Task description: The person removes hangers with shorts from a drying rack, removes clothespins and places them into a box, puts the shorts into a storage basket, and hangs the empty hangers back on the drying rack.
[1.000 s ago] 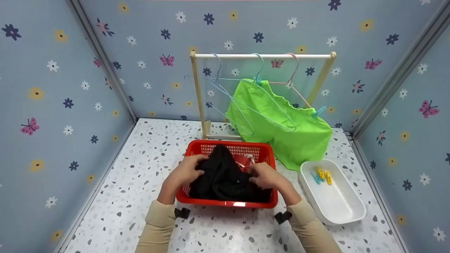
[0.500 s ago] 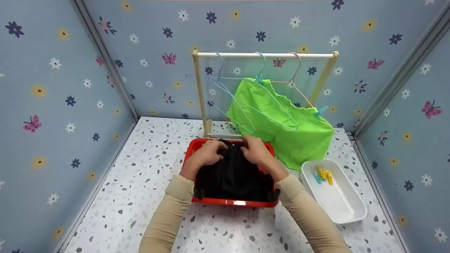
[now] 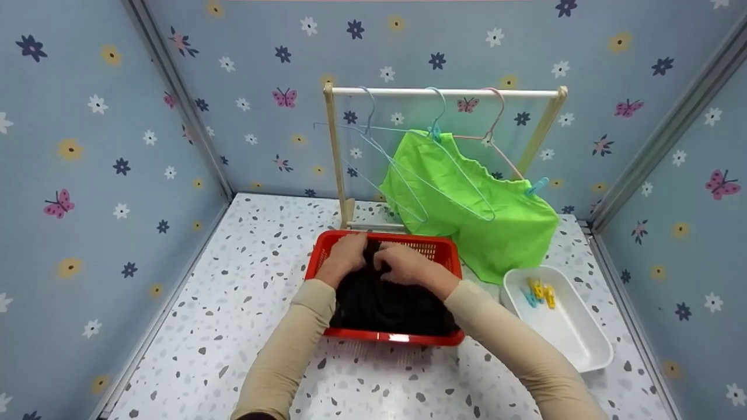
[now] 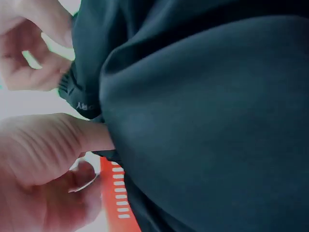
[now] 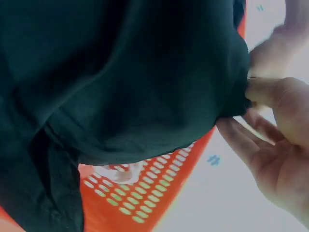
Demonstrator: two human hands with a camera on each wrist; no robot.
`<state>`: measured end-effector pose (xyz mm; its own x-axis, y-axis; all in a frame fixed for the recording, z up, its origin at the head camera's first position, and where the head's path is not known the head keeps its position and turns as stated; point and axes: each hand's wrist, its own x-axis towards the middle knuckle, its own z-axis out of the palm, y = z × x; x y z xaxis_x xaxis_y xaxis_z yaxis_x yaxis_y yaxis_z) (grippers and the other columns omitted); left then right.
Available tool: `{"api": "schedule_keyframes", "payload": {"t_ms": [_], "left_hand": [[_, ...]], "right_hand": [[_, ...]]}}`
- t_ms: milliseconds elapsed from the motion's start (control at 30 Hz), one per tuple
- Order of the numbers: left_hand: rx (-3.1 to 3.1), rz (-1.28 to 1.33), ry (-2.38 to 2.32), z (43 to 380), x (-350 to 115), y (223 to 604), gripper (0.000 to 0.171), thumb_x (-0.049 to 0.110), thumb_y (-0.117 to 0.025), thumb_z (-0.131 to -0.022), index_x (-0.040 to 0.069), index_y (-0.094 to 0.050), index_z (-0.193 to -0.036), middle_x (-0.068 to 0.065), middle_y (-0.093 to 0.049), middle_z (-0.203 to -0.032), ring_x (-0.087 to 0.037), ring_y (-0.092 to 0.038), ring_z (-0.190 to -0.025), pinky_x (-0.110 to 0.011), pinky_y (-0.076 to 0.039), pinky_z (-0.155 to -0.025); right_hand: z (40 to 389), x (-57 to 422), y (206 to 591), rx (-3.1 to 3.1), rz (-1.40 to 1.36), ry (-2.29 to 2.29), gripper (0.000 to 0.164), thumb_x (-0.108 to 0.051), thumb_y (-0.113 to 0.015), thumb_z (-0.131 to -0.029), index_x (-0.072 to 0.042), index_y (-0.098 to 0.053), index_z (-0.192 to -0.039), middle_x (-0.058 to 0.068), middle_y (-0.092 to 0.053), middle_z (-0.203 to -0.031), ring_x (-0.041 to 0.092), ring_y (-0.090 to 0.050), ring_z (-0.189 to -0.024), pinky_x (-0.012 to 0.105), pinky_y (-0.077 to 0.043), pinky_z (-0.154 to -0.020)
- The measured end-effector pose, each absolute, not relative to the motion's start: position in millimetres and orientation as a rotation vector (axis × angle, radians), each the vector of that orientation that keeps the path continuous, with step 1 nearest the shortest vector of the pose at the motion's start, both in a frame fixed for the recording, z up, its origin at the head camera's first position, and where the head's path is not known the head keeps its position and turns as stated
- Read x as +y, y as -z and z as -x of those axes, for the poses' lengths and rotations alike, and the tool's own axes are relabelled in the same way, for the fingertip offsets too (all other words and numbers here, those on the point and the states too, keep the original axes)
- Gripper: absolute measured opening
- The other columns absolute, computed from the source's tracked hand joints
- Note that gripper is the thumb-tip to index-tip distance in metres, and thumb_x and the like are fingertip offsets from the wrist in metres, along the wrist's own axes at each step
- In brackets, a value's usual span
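A black garment point(image 3: 388, 309) fills much of the red basket point(image 3: 446, 248), its folds spilling downward from both hands. My left hand point(image 3: 348, 252) pinches its edge near the basket's far left side; in the left wrist view the thumb of that left hand point(image 4: 43, 159) presses on the cloth. Close by on the right, my right hand point(image 3: 402, 263) pinches another part of the edge, also seen in the right wrist view with the right hand point(image 5: 273, 145) at the hem. Ribbed trim and small pale lettering show on the garment point(image 4: 193, 111). What kind of garment it is stays unclear.
Behind the basket stands a rack point(image 3: 443, 92) with several hangers. Bright green shorts point(image 3: 467, 204) hang there by blue clothespins point(image 3: 538, 185). A white tray point(image 3: 575, 338) at right holds yellow and blue clothespins point(image 3: 543, 291). Something white point(image 5: 120, 173) lies in the basket.
Both hands have moved from the basket's sides to its far part, gathering the black garment's edge. The right hand has lately shifted left and down, nearer the left hand.
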<state>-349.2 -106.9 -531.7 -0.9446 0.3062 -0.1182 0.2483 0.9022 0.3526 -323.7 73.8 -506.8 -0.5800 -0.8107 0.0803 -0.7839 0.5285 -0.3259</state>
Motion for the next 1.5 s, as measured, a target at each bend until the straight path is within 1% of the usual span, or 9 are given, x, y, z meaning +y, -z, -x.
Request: {"api": "schedule_keyframes", "payload": {"t_ms": [200,300,367,500,700,1033,1200,1400,1500], "left_hand": [[2.824,-0.406,-0.484,349,-105,532,0.023,0.000,-0.062,-0.083,0.010,-0.054,-0.063,-0.002,-0.042,-0.056,-0.019,-0.044,-0.055,-0.032,-0.038,-0.052],[2.711,-0.452,-0.463,343,-104,527,0.004,0.004,-0.066,-0.083,0.007,-0.068,-0.084,-0.005,-0.057,-0.073,-0.021,-0.051,-0.069,-0.033,-0.045,-0.064],[2.629,-0.465,-0.410,338,-102,522,0.026,0.012,-0.072,-0.084,0.005,-0.068,-0.109,-0.009,-0.065,-0.097,-0.023,-0.057,-0.087,-0.036,-0.048,-0.081],[2.509,-0.393,-0.270,331,-98,515,0.078,0.035,-0.079,-0.081,0.012,-0.044,-0.146,-0.018,-0.039,-0.147,-0.029,-0.041,-0.130,-0.045,-0.036,-0.105],[2.507,-0.233,-0.139,322,-94,525,0.102,0.041,-0.083,-0.075,0.026,-0.022,-0.156,-0.024,0.001,-0.159,-0.038,-0.036,-0.131,-0.049,-0.039,-0.101],[2.500,-0.223,-0.044,322,-91,543,0.120,0.056,-0.082,-0.068,0.030,-0.006,-0.157,-0.021,0.014,-0.158,-0.039,-0.040,-0.128,-0.050,-0.041,-0.099],[2.452,-0.253,0.006,324,-92,544,0.120,0.062,-0.080,-0.067,0.028,-0.007,-0.157,-0.023,0.008,-0.158,-0.039,-0.035,-0.131,-0.048,-0.038,-0.102],[2.268,-0.305,-0.083,340,-99,538,0.123,0.063,-0.083,-0.062,0.019,-0.016,-0.156,-0.015,-0.018,-0.157,-0.030,-0.028,-0.135,-0.047,-0.032,-0.107],[2.109,-0.290,-0.192,353,-106,535,0.125,0.059,-0.082,-0.066,0.025,-0.005,-0.157,-0.010,-0.009,-0.159,-0.027,-0.019,-0.138,-0.046,-0.026,-0.110]], "right_hand": [[315,69,509,2.524,1.244,0.227,0.072,-0.023,-0.086,-0.074,-0.008,-0.055,-0.137,0.015,-0.039,-0.149,0.028,-0.043,-0.130,0.036,-0.036,-0.106],[315,73,515,2.496,1.134,0.116,0.089,-0.026,-0.083,-0.078,-0.013,-0.035,-0.151,0.012,-0.018,-0.159,0.028,-0.033,-0.138,0.037,-0.033,-0.107],[316,76,519,2.484,1.084,0.093,0.093,-0.027,-0.081,-0.080,-0.017,-0.026,-0.154,0.011,-0.011,-0.161,0.028,-0.029,-0.140,0.037,-0.034,-0.107],[321,78,526,2.482,1.026,0.082,0.094,-0.030,-0.079,-0.082,-0.021,-0.022,-0.155,0.010,-0.011,-0.161,0.029,-0.032,-0.138,0.038,-0.037,-0.105],[333,84,541,2.494,1.023,0.067,0.097,-0.034,-0.081,-0.079,-0.025,-0.023,-0.156,0.009,-0.017,-0.160,0.032,-0.039,-0.134,0.040,-0.037,-0.104],[334,88,553,2.491,0.951,-0.036,0.094,-0.043,-0.071,-0.087,-0.031,-0.010,-0.157,0.004,-0.002,-0.162,0.041,-0.006,-0.144,0.064,-0.024,-0.105],[330,89,558,2.467,0.953,-0.015,0.087,-0.041,-0.065,-0.092,-0.028,-0.009,-0.157,0.007,0.000,-0.162,0.045,-0.005,-0.143,0.063,-0.022,-0.106],[330,88,563,2.461,0.982,0.007,0.087,-0.043,-0.065,-0.092,-0.024,-0.011,-0.157,0.010,-0.002,-0.162,0.048,-0.006,-0.141,0.058,-0.019,-0.110],[333,88,562,2.470,0.965,0.019,0.086,-0.044,-0.065,-0.092,-0.025,-0.012,-0.157,0.008,-0.003,-0.162,0.047,-0.005,-0.142,0.057,-0.017,-0.111]]}}
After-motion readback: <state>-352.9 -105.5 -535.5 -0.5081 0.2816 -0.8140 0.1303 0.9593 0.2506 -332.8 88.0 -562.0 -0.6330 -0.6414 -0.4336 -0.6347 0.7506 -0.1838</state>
